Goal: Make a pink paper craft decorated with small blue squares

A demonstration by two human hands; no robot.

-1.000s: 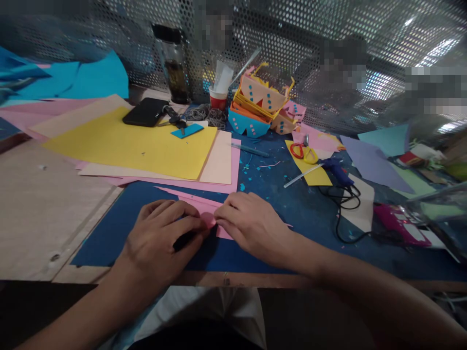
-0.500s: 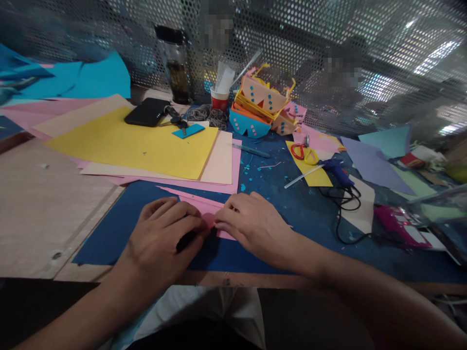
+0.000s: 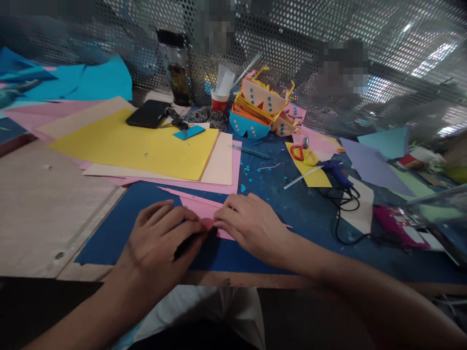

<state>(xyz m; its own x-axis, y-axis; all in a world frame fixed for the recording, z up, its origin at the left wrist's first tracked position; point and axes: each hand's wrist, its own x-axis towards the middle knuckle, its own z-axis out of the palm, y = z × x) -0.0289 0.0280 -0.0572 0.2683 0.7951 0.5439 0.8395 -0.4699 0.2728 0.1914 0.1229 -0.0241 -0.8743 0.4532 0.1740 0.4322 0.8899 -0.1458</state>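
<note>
Pink paper [image 3: 199, 208] lies on the dark blue work surface close to its front edge, partly covered by both hands. My left hand [image 3: 166, 233] has its fingers curled, thumb and fingertips pinched at the paper's near left side. From the right, my right hand [image 3: 251, 221] presses bunched fingertips on the same paper, a small gap away from the left fingertips. A thin pink strip [image 3: 171, 190] pokes out beyond the left fingers. What sits under the fingertips is hidden.
Yellow sheets [image 3: 146, 150] top a paper stack bearing a phone-like black slab [image 3: 149, 113] and keys [image 3: 178, 121]. Folded paper masks [image 3: 251, 124] stand behind. Scissors [image 3: 304, 154], a blue glue gun [image 3: 337, 172] and its cord lie right. A bottle [image 3: 177, 73] stands at the mesh.
My left fingertips have drawn back slightly to the left, so a little more of the pink paper shows. The right hand stays almost still.
</note>
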